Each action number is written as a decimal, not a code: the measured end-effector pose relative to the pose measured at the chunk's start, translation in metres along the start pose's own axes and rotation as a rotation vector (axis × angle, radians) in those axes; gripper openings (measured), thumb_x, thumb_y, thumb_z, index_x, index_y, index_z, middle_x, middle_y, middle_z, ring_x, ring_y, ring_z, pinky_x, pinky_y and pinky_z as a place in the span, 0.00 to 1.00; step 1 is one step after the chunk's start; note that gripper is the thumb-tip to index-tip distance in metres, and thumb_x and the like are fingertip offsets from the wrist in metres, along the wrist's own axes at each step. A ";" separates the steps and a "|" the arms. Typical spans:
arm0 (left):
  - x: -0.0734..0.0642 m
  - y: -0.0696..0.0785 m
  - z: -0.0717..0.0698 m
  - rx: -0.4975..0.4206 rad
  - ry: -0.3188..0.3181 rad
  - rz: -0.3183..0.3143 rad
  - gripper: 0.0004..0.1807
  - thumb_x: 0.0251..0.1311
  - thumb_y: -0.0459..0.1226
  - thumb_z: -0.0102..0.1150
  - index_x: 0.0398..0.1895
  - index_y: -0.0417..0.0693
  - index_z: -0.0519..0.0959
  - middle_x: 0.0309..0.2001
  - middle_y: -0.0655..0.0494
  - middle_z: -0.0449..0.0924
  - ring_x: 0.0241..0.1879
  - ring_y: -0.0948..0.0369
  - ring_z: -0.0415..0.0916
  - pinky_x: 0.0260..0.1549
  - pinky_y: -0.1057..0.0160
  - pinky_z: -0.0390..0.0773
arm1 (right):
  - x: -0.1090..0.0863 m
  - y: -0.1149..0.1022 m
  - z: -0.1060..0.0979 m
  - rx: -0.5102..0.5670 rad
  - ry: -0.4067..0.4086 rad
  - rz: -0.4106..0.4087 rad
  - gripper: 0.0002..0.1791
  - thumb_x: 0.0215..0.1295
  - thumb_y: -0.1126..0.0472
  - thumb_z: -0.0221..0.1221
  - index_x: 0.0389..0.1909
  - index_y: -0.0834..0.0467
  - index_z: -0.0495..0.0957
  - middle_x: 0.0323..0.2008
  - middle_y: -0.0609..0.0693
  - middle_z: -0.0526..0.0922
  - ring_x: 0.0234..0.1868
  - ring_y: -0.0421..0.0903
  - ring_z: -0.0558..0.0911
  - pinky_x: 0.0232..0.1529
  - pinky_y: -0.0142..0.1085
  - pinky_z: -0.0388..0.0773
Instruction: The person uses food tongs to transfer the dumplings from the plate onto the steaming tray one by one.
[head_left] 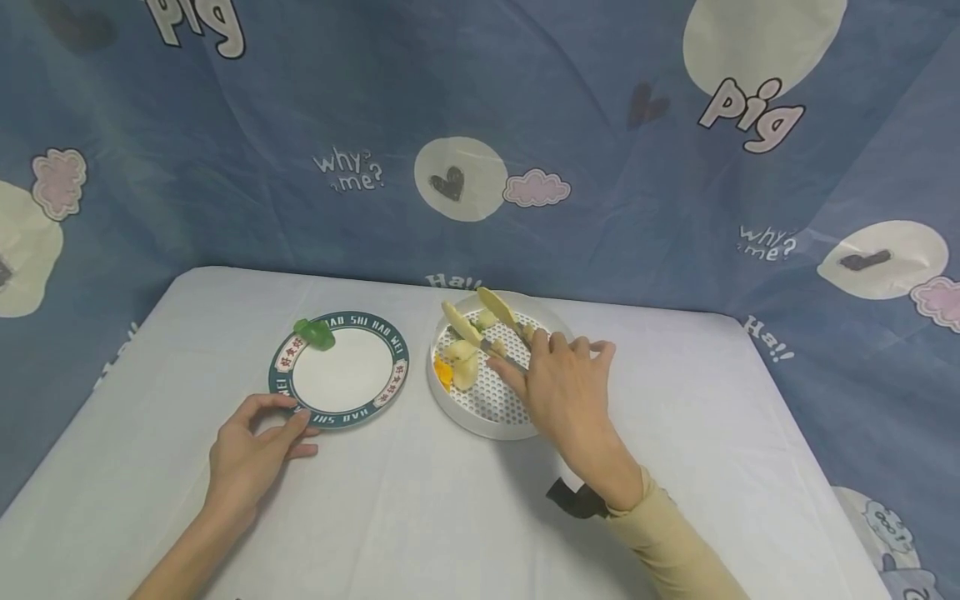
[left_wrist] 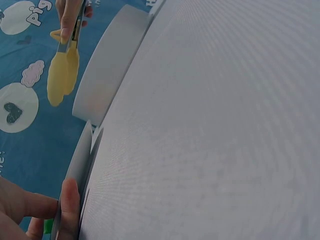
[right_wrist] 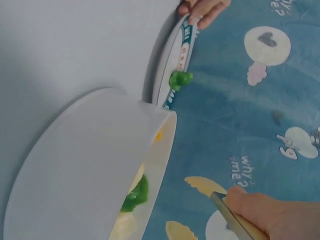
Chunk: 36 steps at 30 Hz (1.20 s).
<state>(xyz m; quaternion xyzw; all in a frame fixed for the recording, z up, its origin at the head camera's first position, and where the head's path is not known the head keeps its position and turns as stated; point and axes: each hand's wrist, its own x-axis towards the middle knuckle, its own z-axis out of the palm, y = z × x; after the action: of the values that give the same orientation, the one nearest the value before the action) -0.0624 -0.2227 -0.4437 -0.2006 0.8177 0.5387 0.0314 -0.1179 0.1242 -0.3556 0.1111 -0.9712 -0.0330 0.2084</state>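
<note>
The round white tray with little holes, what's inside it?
Inside the tray are pale yellow pieces, an orange piece and a green piece. The tongs and right hand cover some spots; I can't see what's under them.

In the head view the right hand (head_left: 566, 387) hides the grip of the yellow-tipped tongs (head_left: 462, 324) and part of the white tray (head_left: 491, 430), while fingers of the left hand (head_left: 251, 457) cover lettering on the plate (head_left: 345, 375). In the left wrist view the tray's wall screens the food pieces (head_left: 465, 371) inside; the right wrist view's bottom edge cuts off tray and tongs
</note>
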 end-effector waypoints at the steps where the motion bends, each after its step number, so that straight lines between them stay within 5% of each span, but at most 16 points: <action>1: 0.000 0.000 0.000 0.003 0.002 0.001 0.23 0.79 0.43 0.61 0.69 0.44 0.70 0.40 0.48 0.95 0.29 0.64 0.93 0.47 0.76 0.90 | 0.000 0.000 0.000 0.002 0.003 -0.003 0.39 0.72 0.23 0.55 0.32 0.59 0.75 0.21 0.52 0.73 0.29 0.59 0.81 0.42 0.55 0.75; 5: 0.001 0.000 0.001 0.012 0.009 -0.002 0.24 0.79 0.43 0.61 0.69 0.44 0.70 0.40 0.48 0.95 0.29 0.64 0.93 0.48 0.75 0.90 | 0.001 -0.003 0.000 0.007 -0.005 -0.011 0.39 0.72 0.23 0.55 0.34 0.59 0.77 0.21 0.52 0.76 0.30 0.59 0.82 0.43 0.56 0.76; 11: 0.001 -0.001 0.000 0.003 0.002 -0.016 0.24 0.79 0.43 0.61 0.70 0.45 0.69 0.40 0.50 0.95 0.30 0.64 0.93 0.69 0.50 0.77 | 0.004 -0.009 -0.002 0.021 -0.044 -0.009 0.40 0.73 0.22 0.52 0.35 0.59 0.77 0.24 0.53 0.80 0.33 0.60 0.84 0.49 0.61 0.79; 22: 0.002 -0.002 0.000 0.009 0.008 -0.023 0.24 0.79 0.44 0.61 0.70 0.44 0.69 0.40 0.49 0.95 0.30 0.64 0.93 0.69 0.49 0.78 | 0.012 -0.038 -0.005 0.046 -0.137 -0.037 0.42 0.73 0.21 0.50 0.41 0.59 0.79 0.30 0.55 0.85 0.40 0.61 0.86 0.54 0.62 0.78; 29: 0.001 -0.002 0.000 0.003 0.012 -0.009 0.24 0.79 0.43 0.61 0.70 0.44 0.70 0.40 0.48 0.95 0.30 0.64 0.93 0.59 0.61 0.87 | 0.016 -0.061 -0.002 0.034 -0.111 -0.068 0.41 0.71 0.20 0.51 0.47 0.57 0.81 0.36 0.53 0.89 0.41 0.61 0.87 0.53 0.60 0.79; 36: 0.001 -0.002 0.002 -0.009 0.017 -0.007 0.24 0.79 0.42 0.62 0.70 0.43 0.69 0.40 0.46 0.94 0.29 0.64 0.93 0.40 0.77 0.91 | 0.019 -0.080 0.004 -0.012 -0.038 -0.105 0.40 0.69 0.18 0.50 0.36 0.54 0.79 0.34 0.50 0.89 0.39 0.58 0.87 0.51 0.57 0.82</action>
<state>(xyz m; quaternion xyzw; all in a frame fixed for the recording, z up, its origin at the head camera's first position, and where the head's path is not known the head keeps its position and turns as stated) -0.0633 -0.2222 -0.4461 -0.2081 0.8147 0.5407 0.0253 -0.1205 0.0422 -0.3600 0.1599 -0.9676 -0.0520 0.1884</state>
